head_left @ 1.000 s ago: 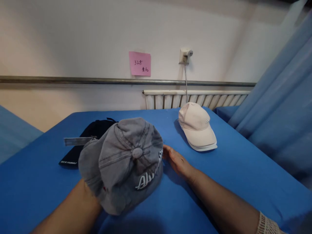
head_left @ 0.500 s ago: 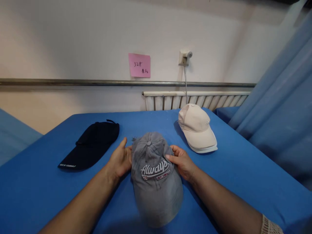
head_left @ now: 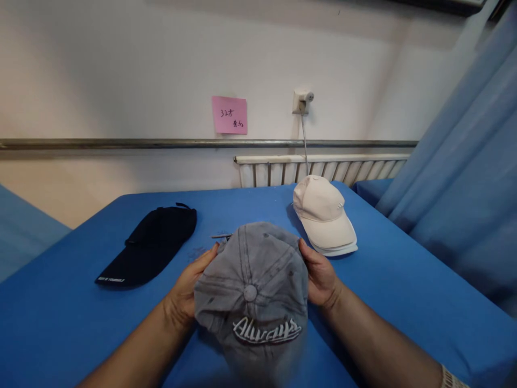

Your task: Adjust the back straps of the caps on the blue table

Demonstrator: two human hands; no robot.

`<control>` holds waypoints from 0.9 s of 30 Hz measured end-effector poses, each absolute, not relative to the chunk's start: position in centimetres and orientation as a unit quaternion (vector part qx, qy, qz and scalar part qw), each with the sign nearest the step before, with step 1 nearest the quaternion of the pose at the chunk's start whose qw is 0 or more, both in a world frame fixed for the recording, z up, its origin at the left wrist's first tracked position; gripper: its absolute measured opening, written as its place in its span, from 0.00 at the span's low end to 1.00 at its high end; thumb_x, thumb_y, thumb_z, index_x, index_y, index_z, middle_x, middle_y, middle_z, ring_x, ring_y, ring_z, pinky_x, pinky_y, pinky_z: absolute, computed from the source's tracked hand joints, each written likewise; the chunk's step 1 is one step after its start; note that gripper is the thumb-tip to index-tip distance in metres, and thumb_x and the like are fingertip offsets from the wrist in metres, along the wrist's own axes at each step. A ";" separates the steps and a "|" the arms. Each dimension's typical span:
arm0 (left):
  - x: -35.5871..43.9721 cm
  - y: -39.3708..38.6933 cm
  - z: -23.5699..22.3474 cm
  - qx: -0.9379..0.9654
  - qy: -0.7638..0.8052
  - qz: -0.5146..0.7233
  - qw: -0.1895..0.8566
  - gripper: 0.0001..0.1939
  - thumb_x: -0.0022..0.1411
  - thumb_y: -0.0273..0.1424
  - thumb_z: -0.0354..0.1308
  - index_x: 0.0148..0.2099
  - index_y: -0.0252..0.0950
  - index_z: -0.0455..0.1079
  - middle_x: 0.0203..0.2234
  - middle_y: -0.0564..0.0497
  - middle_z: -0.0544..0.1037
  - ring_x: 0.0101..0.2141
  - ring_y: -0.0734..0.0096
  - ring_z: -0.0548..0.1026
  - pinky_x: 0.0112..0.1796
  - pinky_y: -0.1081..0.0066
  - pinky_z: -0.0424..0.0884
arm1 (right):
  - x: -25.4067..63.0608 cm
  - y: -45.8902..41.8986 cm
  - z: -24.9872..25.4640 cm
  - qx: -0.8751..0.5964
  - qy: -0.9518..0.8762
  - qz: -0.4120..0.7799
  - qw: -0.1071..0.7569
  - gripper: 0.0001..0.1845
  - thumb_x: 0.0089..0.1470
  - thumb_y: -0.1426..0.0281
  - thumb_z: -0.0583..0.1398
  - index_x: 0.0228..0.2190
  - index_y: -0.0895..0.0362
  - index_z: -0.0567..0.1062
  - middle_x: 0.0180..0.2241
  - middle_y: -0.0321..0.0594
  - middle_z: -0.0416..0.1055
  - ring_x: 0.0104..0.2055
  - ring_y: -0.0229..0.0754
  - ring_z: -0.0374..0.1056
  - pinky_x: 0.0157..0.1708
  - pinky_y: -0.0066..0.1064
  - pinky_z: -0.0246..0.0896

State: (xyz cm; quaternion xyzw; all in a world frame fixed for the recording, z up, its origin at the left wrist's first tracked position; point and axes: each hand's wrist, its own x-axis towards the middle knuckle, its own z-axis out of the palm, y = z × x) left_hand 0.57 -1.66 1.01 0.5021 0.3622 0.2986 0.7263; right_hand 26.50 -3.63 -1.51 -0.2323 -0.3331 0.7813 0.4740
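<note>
Between my hands is a grey baseball cap, crown toward the camera and brim pointing at me, with white "Always" lettering on its front. My left hand grips its left side, thumb along the edge and the other fingers hidden behind the fabric. On the opposite side my right hand holds the cap's edge, its fingers partly hidden. A dark navy cap lies on the left with its brim toward me. Toward the back right sits a cream cap, stacked on a paler one whose brim peeks out below.
A blue-covered bed carries the caps. Behind it are a wall with a metal rail, a white radiator, a pink note and a socket with a plug. Blue curtains hang at the right.
The grey cap has tipped so its crown top faces the camera and looks larger, brim lower. My hands have moved to grip both its sides. The other caps stay put.
</note>
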 end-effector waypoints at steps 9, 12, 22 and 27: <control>2.0 -1.2 0.6 0.240 0.253 0.377 0.858 0.21 0.70 0.37 0.49 0.58 0.31 0.69 0.43 0.41 0.82 0.48 0.52 0.80 0.54 0.53 0.72 | 26.7 -2.1 -2.3 -0.185 -0.192 0.814 0.516 0.09 0.55 0.65 0.62 0.36 0.56 0.78 0.38 0.43 0.82 0.50 0.51 0.75 0.53 0.45 0.69; 2.0 -0.3 0.4 0.203 0.263 0.418 0.846 0.20 0.69 0.34 0.50 0.59 0.31 0.68 0.43 0.40 0.83 0.46 0.52 0.81 0.52 0.55 0.74 | 26.2 -0.9 -3.9 -0.249 -0.200 0.798 0.511 0.06 0.52 0.68 0.63 0.33 0.57 0.78 0.33 0.43 0.81 0.44 0.51 0.77 0.48 0.43 0.71; 1.5 1.1 -1.4 0.354 0.600 0.515 0.500 0.11 0.55 0.28 0.63 0.42 0.34 0.72 0.38 0.44 0.81 0.40 0.61 0.79 0.43 0.67 0.73 | 26.6 1.3 -7.3 -0.561 -0.383 0.428 0.596 0.15 0.40 0.67 0.66 0.35 0.54 0.75 0.39 0.41 0.76 0.47 0.49 0.70 0.51 0.40 0.62; 1.6 0.7 -1.0 0.446 0.634 0.509 0.374 0.16 0.51 0.34 0.65 0.44 0.36 0.74 0.37 0.48 0.80 0.41 0.59 0.76 0.41 0.67 0.69 | 26.0 -0.3 -5.8 -0.535 -0.538 0.295 0.581 0.11 0.53 0.63 0.60 0.37 0.55 0.75 0.42 0.43 0.74 0.45 0.47 0.70 0.46 0.37 0.64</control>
